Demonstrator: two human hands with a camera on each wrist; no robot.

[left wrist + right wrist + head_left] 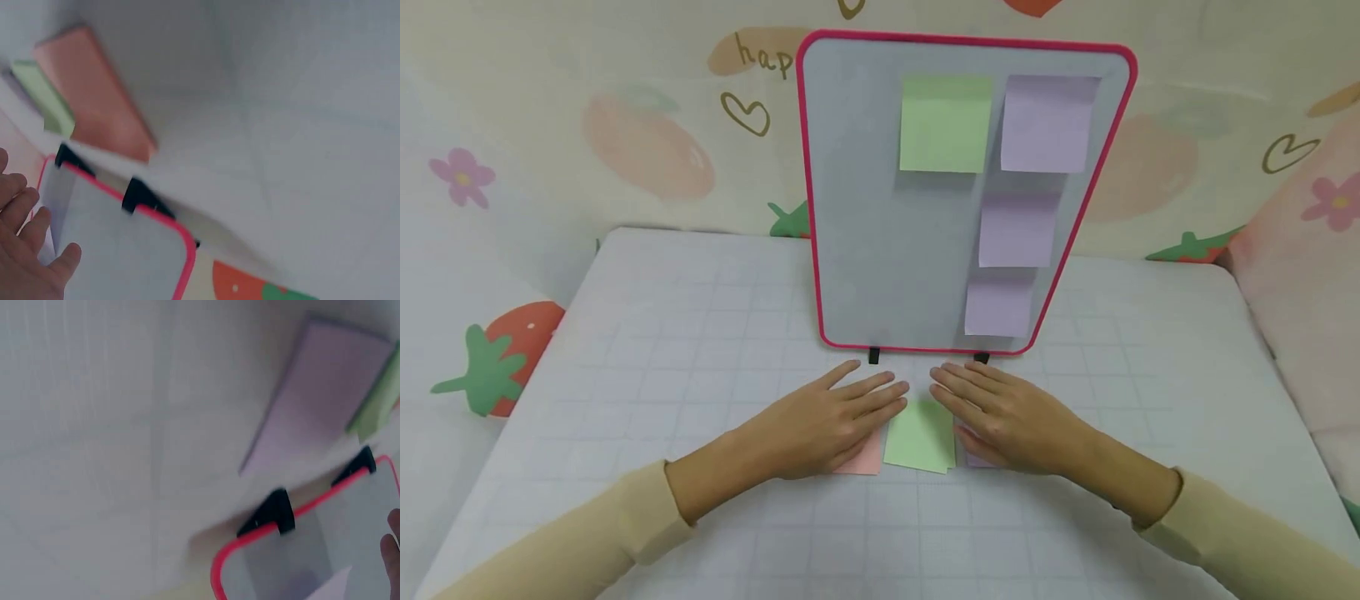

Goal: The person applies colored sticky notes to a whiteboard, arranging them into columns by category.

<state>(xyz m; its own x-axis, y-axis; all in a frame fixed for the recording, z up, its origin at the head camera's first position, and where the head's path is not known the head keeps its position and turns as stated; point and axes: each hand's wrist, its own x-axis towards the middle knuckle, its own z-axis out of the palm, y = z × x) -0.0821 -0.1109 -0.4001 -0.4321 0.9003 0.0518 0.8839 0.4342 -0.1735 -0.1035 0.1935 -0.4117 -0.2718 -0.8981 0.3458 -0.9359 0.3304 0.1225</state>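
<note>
My left hand (835, 423), its fingers extended, is over a pink sticky note pad (867, 458) and hides much of it. Over a purple pad (325, 387) is my right hand (1011, 418), fingers also extended, nothing gripped. Between the hands a green pad (920, 442) lies on the table, its sheets slightly fanned. Behind them stands a whiteboard (880, 242) with a pink-red frame. A green note (945, 125) is stuck near its top middle. Three purple notes run down its right side: top (1048, 125), middle (1018, 231) and bottom (997, 307).
Two black feet (874, 356) hold the whiteboard up on a white table (647, 317) with a faint grid. A cloth backdrop (647, 142) printed with fruit, hearts and flowers hangs behind and at both sides.
</note>
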